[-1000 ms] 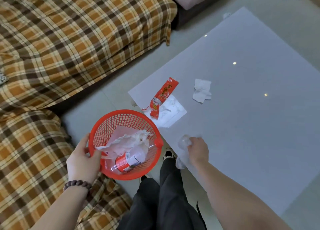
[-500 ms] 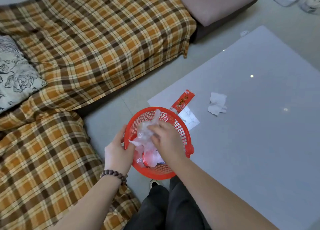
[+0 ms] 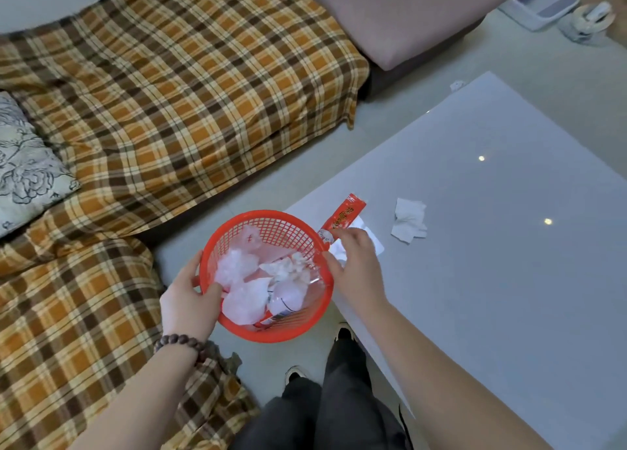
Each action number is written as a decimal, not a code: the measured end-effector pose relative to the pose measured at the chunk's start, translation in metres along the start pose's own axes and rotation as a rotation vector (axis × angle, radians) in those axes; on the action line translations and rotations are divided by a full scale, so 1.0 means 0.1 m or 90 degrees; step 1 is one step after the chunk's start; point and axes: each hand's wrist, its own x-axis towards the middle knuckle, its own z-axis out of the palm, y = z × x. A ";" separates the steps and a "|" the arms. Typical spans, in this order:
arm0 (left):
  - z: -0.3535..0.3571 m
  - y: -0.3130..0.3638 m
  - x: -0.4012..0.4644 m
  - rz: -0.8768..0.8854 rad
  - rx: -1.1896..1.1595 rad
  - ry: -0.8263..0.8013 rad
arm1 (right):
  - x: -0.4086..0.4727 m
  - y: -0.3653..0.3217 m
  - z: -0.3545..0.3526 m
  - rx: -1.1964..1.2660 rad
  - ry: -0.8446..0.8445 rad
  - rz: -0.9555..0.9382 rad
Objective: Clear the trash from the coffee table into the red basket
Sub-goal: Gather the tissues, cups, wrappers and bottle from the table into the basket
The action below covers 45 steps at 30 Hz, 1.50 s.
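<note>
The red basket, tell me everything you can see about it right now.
The red basket is a round, shallow plastic one with lattice walls and a solid rim. The left hand grips its near-left rim and holds it beside the corner of the coffee table, tilted toward the camera. It holds crumpled white tissue, clear plastic wrap and a bottle with a red and white label. The right hand is right at its right rim, over the table.

Red basket (image 3: 271,222) holds crumpled trash; red wrapper (image 3: 343,216), tissue (image 3: 409,225) on table (image 3: 509,246).
</note>
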 end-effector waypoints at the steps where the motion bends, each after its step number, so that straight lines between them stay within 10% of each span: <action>1: -0.02 0.00 0.03 -0.003 -0.004 0.006 | 0.05 0.14 -0.03 -0.031 -0.008 0.045; 21: -0.06 0.39 2.09 0.138 0.095 -0.101 | 1.24 0.89 1.16 -0.409 -0.181 0.267; 32: -0.01 0.70 2.92 0.201 0.071 -0.197 | 1.55 0.50 1.13 -0.196 0.065 0.417; 39: 0.08 0.99 3.04 0.212 0.022 -0.247 | 1.79 -0.78 0.66 0.022 0.340 0.178; 45: 0.18 1.25 2.94 0.247 0.007 -0.320 | 1.93 -1.41 0.96 -0.051 0.068 0.050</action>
